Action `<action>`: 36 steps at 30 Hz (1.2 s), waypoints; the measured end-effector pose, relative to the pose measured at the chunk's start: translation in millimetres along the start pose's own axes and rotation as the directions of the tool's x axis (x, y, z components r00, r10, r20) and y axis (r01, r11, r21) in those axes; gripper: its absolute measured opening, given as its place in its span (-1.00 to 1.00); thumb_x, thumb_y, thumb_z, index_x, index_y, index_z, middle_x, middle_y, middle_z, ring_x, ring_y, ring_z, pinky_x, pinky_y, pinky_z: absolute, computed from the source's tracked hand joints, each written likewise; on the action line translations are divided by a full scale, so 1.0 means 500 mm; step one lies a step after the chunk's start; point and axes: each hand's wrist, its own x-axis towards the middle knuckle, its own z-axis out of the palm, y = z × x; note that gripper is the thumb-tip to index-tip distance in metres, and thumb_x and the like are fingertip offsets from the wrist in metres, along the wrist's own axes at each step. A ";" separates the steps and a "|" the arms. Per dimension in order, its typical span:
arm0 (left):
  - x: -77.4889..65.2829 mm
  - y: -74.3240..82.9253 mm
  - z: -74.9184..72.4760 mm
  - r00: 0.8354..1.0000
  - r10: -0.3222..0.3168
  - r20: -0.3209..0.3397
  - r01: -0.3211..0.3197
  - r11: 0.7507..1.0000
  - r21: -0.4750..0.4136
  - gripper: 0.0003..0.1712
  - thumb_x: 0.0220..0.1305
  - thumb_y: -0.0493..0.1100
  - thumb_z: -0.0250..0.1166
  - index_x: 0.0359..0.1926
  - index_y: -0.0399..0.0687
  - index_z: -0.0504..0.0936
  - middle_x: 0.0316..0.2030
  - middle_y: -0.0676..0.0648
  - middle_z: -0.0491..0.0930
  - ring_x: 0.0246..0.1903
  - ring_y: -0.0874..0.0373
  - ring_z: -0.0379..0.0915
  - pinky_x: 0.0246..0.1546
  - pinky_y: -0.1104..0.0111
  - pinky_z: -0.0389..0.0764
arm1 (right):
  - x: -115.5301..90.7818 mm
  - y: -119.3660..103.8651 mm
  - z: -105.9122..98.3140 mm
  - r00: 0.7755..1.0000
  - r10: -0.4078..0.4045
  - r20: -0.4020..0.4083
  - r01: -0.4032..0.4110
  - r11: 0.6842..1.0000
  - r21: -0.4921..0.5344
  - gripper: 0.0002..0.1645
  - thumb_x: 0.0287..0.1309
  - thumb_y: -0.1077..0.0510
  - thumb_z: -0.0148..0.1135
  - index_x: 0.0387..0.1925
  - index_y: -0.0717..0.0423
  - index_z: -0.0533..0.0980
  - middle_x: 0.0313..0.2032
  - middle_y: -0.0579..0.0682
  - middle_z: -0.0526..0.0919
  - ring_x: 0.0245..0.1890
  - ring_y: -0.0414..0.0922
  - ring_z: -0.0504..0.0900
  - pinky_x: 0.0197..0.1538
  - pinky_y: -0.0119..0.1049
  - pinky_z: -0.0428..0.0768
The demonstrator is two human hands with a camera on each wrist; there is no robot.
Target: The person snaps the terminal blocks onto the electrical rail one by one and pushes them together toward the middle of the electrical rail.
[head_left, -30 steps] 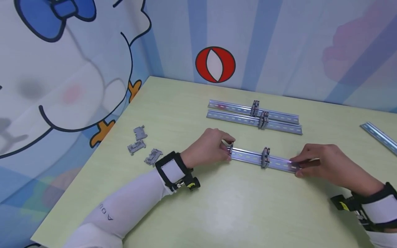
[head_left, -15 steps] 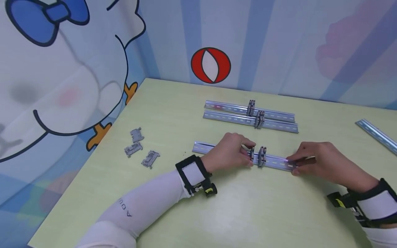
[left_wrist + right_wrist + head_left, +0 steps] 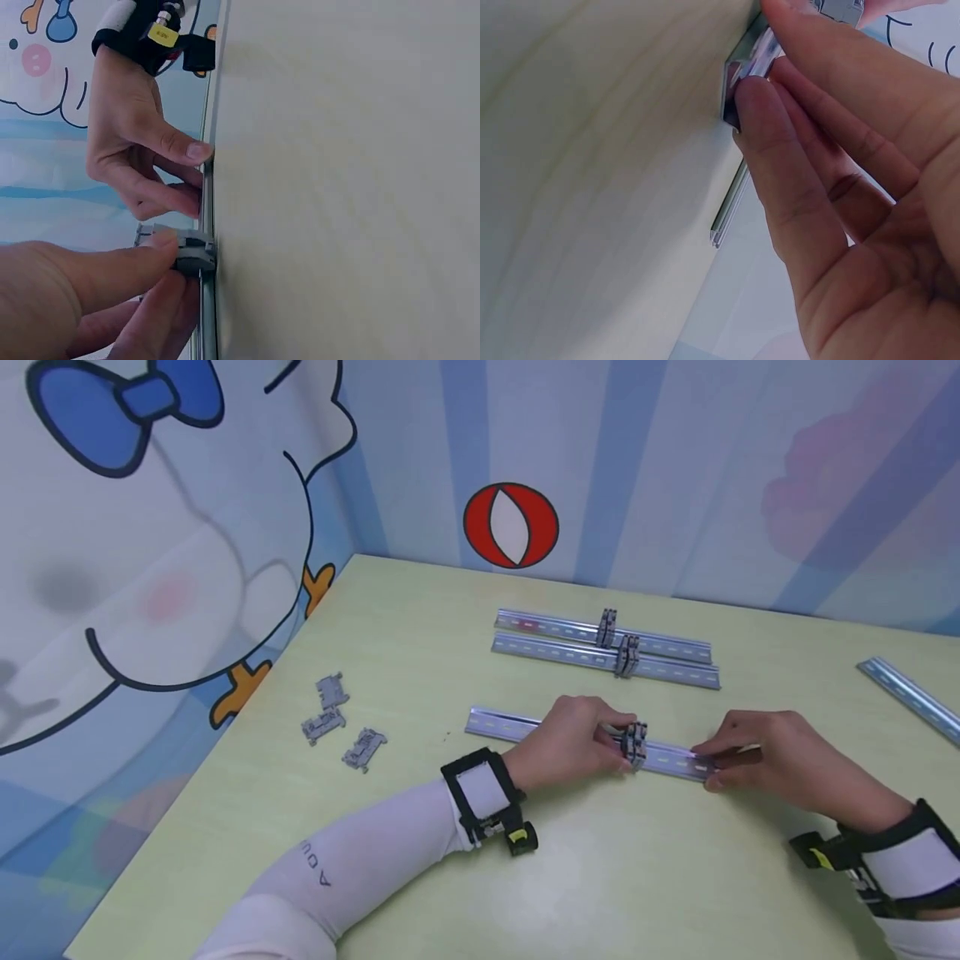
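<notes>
A slotted metal DIN rail [image 3: 678, 762] lies on the table in front of me. Grey DIN rail terminal blocks [image 3: 636, 745] stand upright together on it, right of its middle. My left hand [image 3: 573, 735] pinches the left terminal block between thumb and fingers, close against its neighbour. In the left wrist view, the pinched terminal block [image 3: 191, 251] sits on the rail edge. At the rail's right end, my right hand [image 3: 787, 756] grips it between thumb and fingers. The right wrist view shows the rail's open end [image 3: 731, 97] at the fingertips.
Behind lie two parallel rails, a far one [image 3: 551, 625] and a nearer one [image 3: 540, 648], each carrying upright terminal blocks. Another rail [image 3: 911, 697] lies slanted at the right. Three loose terminal blocks [image 3: 365, 749] lie at the left. Printed walls border the table [image 3: 480, 877].
My left hand has slid its terminal block rightward along the rail, up to the one standing there. The rail's left part has come into view. My right hand keeps its hold.
</notes>
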 end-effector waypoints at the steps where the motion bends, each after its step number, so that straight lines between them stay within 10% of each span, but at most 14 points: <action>1: -0.002 0.001 0.000 1.000 -0.002 0.008 0.002 1.000 -0.002 -0.32 0.02 -0.26 0.52 0.21 -0.19 0.53 -0.05 -0.06 0.67 -0.45 0.53 0.56 -0.36 0.64 0.55 | 0.000 0.000 0.000 1.000 -0.002 -0.001 0.002 1.000 0.001 -0.62 -0.15 0.17 0.56 -0.17 -0.09 0.73 -0.36 -0.30 0.60 -0.36 -0.38 0.56 -0.37 -0.43 0.55; 8: -0.024 0.003 -0.059 0.982 0.021 0.185 -0.072 0.959 0.273 -0.22 0.06 -0.17 0.51 0.33 -0.07 0.44 0.10 0.00 0.57 -0.07 0.30 0.50 -0.06 0.56 0.48 | 0.003 -0.004 0.002 1.000 0.010 0.016 -0.010 1.000 0.024 -0.62 -0.13 0.17 0.55 -0.16 -0.07 0.72 -0.36 -0.27 0.60 -0.35 -0.36 0.56 -0.37 -0.43 0.54; 12: -0.039 -0.005 -0.119 0.977 -0.071 0.199 -0.037 0.871 0.490 -0.36 -0.03 -0.10 0.57 0.14 -0.03 0.62 0.05 0.02 0.59 0.03 0.17 0.43 0.04 0.38 0.47 | 0.002 -0.006 0.002 0.999 0.025 0.022 -0.026 0.999 0.024 -0.62 -0.12 0.17 0.55 -0.16 -0.07 0.72 -0.36 -0.27 0.59 -0.35 -0.36 0.56 -0.37 -0.42 0.54; 18: -0.051 -0.029 -0.171 0.958 -0.256 0.132 0.109 0.747 0.656 -0.56 -0.15 -0.09 0.62 -0.19 -0.03 0.68 -0.23 0.05 0.59 -0.25 0.16 0.43 -0.33 0.35 0.52 | -0.006 -0.002 0.006 0.999 0.027 0.025 -0.028 0.998 0.047 -0.62 -0.14 0.19 0.55 -0.17 -0.04 0.72 -0.36 -0.27 0.61 -0.33 -0.35 0.60 -0.25 -0.43 0.64; 28: -0.037 -0.048 -0.191 0.959 -0.274 0.076 0.181 0.794 0.581 -0.71 0.01 -0.23 0.52 -0.22 -0.09 0.65 -0.22 -0.02 0.57 -0.25 0.10 0.43 -0.31 0.36 0.49 | -0.006 -0.003 0.003 1.000 0.008 -0.019 -0.009 0.998 -0.055 -0.61 -0.14 0.23 0.55 -0.15 0.02 0.72 -0.36 -0.25 0.59 -0.40 -0.38 0.49 -0.36 -0.46 0.57; 36: -0.019 -0.073 -0.181 0.991 -0.111 -0.075 0.134 0.796 0.590 -0.78 0.07 -0.22 0.48 -0.25 -0.16 0.67 -0.27 -0.07 0.57 -0.26 0.09 0.40 -0.22 0.32 0.48 | 0.010 -0.008 0.004 0.997 0.001 -0.078 -0.020 0.970 -0.243 -0.73 -0.07 0.31 0.48 -0.23 0.15 0.72 -0.33 -0.10 0.65 -0.36 -0.19 0.58 -0.34 -0.26 0.60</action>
